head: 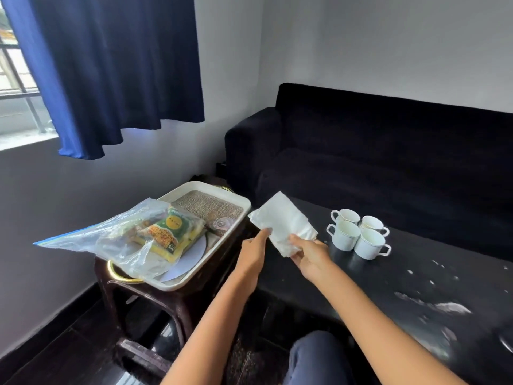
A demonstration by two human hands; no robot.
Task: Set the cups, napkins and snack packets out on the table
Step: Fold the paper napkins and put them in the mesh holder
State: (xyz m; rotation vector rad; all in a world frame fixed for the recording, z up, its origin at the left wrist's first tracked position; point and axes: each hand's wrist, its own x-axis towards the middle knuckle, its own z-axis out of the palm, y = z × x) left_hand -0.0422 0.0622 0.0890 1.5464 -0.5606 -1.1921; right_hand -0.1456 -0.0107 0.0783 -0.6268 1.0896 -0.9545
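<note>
Napkins: white stack [283, 220] at centre frame, held off the surface between tray and cups, over the table's near-left edge.
Left hand: my left hand [254, 250] pinches the stack's lower left edge with thumb and fingertips pressed together.
Right hand: my right hand [308, 252] is closed on the stack's bottom corner from beneath; I read the two-handed hold as a way to peel or fan out single sheets.
Cups: four white cups [358, 233] cluster right of centre on the table [416, 273], touching one another, so I judge that part done or nearly so.
Packets: snack packets [166, 232] lie inside a clear bag [111, 240] left of centre, on the tray [222, 194].
Tray: rests on a dark stool [155, 295] just beside the table, a staging spot close to hand.
Table: white scuffs show at lower right; I cannot tell whether they are wear or spills.
Next: I judge the napkins go down beside the cups, then the packets.
</note>
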